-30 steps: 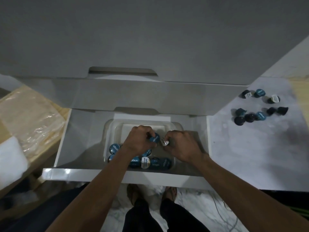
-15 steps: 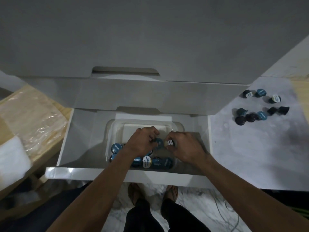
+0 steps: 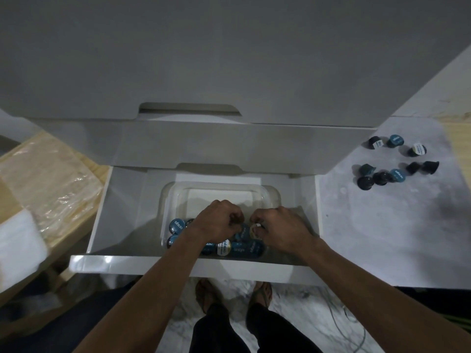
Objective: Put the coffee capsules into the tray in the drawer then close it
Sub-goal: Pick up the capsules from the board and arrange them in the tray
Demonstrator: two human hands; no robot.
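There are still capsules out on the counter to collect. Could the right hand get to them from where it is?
Probably yes: the right hand is over the tray, and nothing stands between it and the loose capsules on the counter.

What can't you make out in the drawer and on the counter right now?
- Head view: capsules in the tray under the left hand and right hand; count hidden.
- Whether either hand grips a capsule: fingers curl over them.
- Loose capsules on the counter: labels too small.
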